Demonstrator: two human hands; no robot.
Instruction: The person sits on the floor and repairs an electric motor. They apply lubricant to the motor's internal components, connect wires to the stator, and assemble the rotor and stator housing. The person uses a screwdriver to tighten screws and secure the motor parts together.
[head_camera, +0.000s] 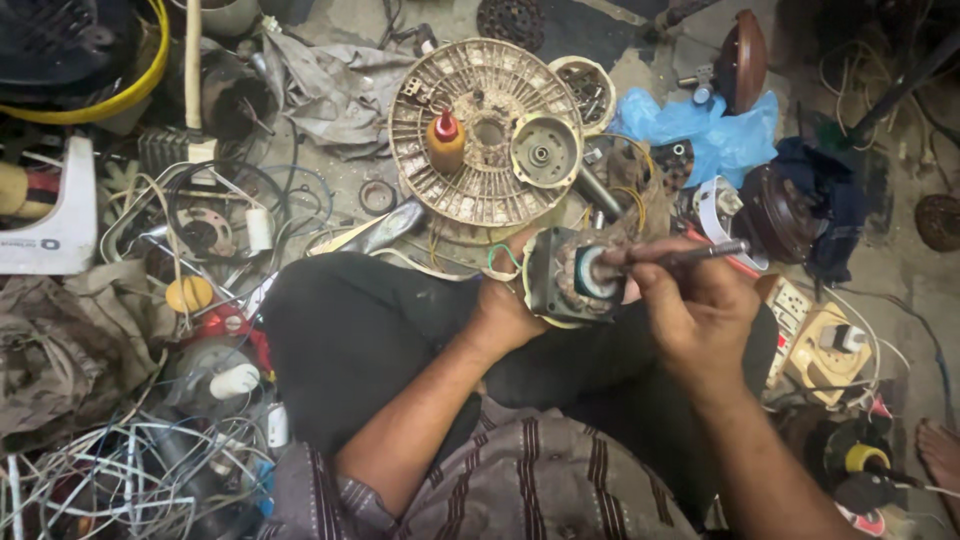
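I sit cross-legged on the floor with a small square electric motor (572, 277) over my lap. My left hand (505, 310) grips the motor from the left side, near its green and white wires (503, 258). My right hand (690, 300) is closed on a thin dark tool (705, 253) whose tip rests at the round centre of the motor. Both forearms reach in from the bottom of the view.
A round cream slotted disc (480, 190) lies just ahead, carrying an orange bottle (445, 142) and a grey motor cap (544, 152). Blue plastic bag (700, 125), dark rotor parts and a switch box (825, 345) sit right. Tangled wires (120, 470), cloth and parts fill the left.
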